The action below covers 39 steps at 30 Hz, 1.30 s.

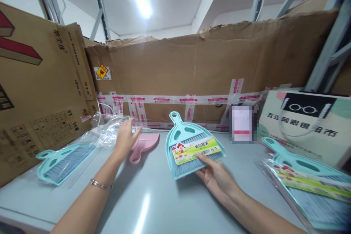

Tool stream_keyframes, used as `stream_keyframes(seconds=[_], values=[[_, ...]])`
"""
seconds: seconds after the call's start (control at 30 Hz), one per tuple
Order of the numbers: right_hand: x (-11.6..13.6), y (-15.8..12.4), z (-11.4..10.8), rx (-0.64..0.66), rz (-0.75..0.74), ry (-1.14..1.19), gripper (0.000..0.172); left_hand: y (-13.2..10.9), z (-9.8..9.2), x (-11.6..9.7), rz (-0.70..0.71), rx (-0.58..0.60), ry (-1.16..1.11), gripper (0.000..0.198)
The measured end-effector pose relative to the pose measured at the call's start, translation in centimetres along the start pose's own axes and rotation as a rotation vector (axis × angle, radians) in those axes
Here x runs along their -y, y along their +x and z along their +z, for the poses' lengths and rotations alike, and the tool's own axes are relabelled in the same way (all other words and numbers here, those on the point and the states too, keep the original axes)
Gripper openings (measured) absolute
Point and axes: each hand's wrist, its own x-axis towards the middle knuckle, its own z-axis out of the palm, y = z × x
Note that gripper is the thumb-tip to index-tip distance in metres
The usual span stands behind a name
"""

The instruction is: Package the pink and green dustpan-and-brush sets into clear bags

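Pointing handle away: held teal dustpan

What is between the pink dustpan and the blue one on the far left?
In the head view, only bare grey table and your left forearm lie between the pink dustpan and the far-left teal dustpan.

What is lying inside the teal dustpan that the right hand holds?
A grey-bristled brush with a colourful label sits in the teal dustpan. The right hand covers its lower edge.

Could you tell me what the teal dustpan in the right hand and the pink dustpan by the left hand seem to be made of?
Teal dustpan: likely moulded plastic, smooth and evenly coloured, with a printed paper label. Pink dustpan: probably the same plastic, matte.
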Motion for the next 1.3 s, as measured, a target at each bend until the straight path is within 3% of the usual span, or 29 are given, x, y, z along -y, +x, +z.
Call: stream_keyframes(seconds=[0.07, 0.17, 0.3, 0.43, 0.5, 0.67, 0.83, 0.93, 1.03, 1.2, 1.3], values=[[0.1, 0.0, -0.1, -0.005, 0.007, 0.009, 0.062, 1.0, -0.4, 3.1, -0.139, -0.027, 0.313, 0.049], [0.1, 0.0, -0.2, -0.007, 0.013, 0.009, 0.062, 1.1, -0.3, 5.9, -0.231, 0.049, 0.466, 0.040], [-0.1, -0.2, -0.3, 0.006, 0.034, -0.024, 0.063, 1.3, -0.6, 6.6, -0.246, 0.099, 0.510, 0.018], [-0.1, -0.8, -0.2, 0.021, 0.053, -0.076, 0.061, 1.8, -1.9, 5.5, -0.257, 0.090, 0.587, 0.021], [-0.2, -1.0, -0.1, 0.035, 0.076, -0.106, 0.059, 1.7, -2.3, 4.1, -0.158, 0.032, 0.611, 0.022], [-0.6, -1.3, -0.2, 0.064, 0.142, -0.174, 0.056, -0.4, -1.0, -0.8, 0.292, -0.158, 0.594, 0.019], [-0.6, -1.0, -0.4, 0.039, 0.174, -0.236, 0.054, -2.7, 0.9, -4.0, 0.589, -0.188, 0.317, 0.017], [-0.4, -0.9, -0.4, 0.039, 0.172, -0.230, 0.051, -3.4, 1.3, -5.0, 0.800, -0.117, 0.183, 0.015], [-0.2, -0.8, -0.3, 0.018, 0.144, -0.194, 0.047, -3.7, 1.2, -5.5, 0.885, -0.066, 0.106, 0.015], [-0.4, -0.7, -0.2, -0.001, 0.130, -0.163, 0.048, -4.4, 1.1, -6.5, 0.946, -0.126, 0.024, 0.017], [-0.7, -0.6, -0.1, 0.006, 0.160, -0.136, 0.048, -5.2, 1.3, -7.4, 1.014, -0.078, 0.005, 0.021]])
